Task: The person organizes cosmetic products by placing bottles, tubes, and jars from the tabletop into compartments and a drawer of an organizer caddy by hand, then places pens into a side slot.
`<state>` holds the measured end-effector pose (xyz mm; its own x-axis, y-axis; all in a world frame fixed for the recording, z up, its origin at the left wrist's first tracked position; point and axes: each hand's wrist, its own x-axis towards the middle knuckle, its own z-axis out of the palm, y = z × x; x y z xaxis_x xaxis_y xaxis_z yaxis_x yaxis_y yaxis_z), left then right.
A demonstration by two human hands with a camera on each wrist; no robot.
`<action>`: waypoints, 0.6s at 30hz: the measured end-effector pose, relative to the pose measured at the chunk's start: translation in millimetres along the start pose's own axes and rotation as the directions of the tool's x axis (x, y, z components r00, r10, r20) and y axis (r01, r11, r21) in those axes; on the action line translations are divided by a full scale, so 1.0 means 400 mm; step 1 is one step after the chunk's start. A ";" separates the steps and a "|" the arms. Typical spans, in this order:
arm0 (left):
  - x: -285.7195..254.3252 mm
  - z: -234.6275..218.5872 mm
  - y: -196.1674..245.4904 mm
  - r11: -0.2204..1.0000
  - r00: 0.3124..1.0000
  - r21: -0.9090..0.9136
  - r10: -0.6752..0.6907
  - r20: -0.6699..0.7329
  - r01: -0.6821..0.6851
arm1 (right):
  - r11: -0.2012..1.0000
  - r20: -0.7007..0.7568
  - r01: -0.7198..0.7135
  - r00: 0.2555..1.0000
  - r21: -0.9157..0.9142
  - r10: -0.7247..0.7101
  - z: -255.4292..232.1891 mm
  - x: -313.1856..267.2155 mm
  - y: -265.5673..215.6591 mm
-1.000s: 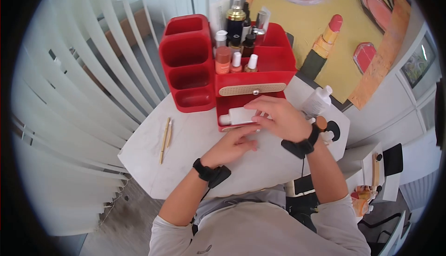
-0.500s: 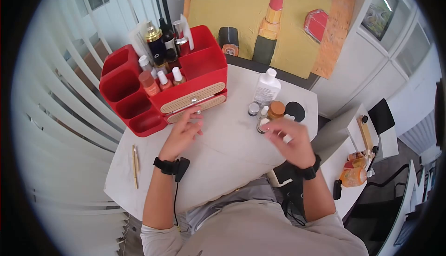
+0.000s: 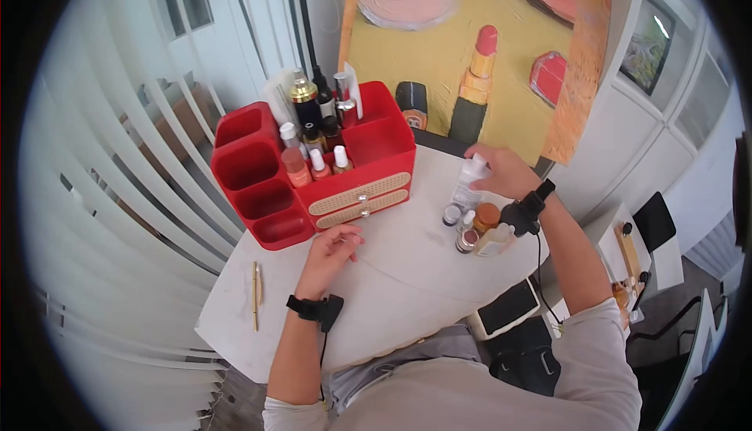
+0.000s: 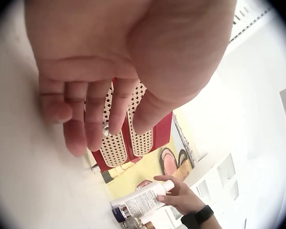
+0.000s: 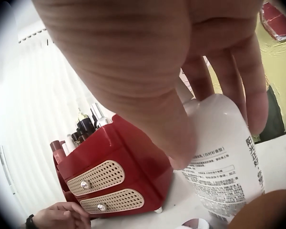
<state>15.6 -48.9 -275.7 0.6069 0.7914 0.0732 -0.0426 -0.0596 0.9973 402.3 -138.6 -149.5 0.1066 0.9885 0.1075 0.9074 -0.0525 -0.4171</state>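
Observation:
My right hand is at the top of a white bottle with printed text, at the back right of the table. In the right wrist view the thumb lies on the near side of that bottle and the fingers on the far side, gripping it near its shoulder. My left hand holds nothing; its fingers are loosely bent in front of the red organizer. Both woven-front drawers of the organizer are closed. Bottles, including an orange one, stand in its upper compartments.
Below the white bottle cluster a silver-lidded jar, an orange-lidded jar, a small dark-topped jar and a clear bottle. Two thin gold sticks lie at the left. A makeup painting stands behind the table.
The lower drawer, open with a white container in it a second ago, is closed. My right hand moved from the drawer past the small jars to the white bottle. The left hand stayed near the organizer.

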 end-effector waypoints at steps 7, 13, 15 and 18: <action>-0.001 0.007 0.010 0.997 1.000 -0.080 0.017 -0.007 -0.018 | 0.993 -0.105 0.112 0.989 0.038 -0.107 -0.079 0.011 -0.037; 0.006 -0.002 -0.001 0.994 0.995 -0.099 0.035 -0.092 -0.044 | 0.923 -0.346 0.384 0.867 0.002 -0.359 -0.259 0.057 -0.219; 0.004 -0.005 -0.010 0.993 0.993 -0.099 0.060 -0.103 -0.070 | 0.873 -0.402 0.484 0.810 0.050 -0.426 -0.262 0.090 -0.266; 0.002 -0.008 -0.004 0.993 0.991 -0.079 0.073 -0.112 -0.082 | 0.854 -0.306 0.506 0.838 0.122 -0.453 -0.227 0.139 -0.319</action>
<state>13.4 -46.2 -277.0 0.5098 0.8479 0.1456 -0.1552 -0.0758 0.9850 329.2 -89.8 -8.2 -0.1975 0.8083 0.5547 0.7788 0.4730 -0.4119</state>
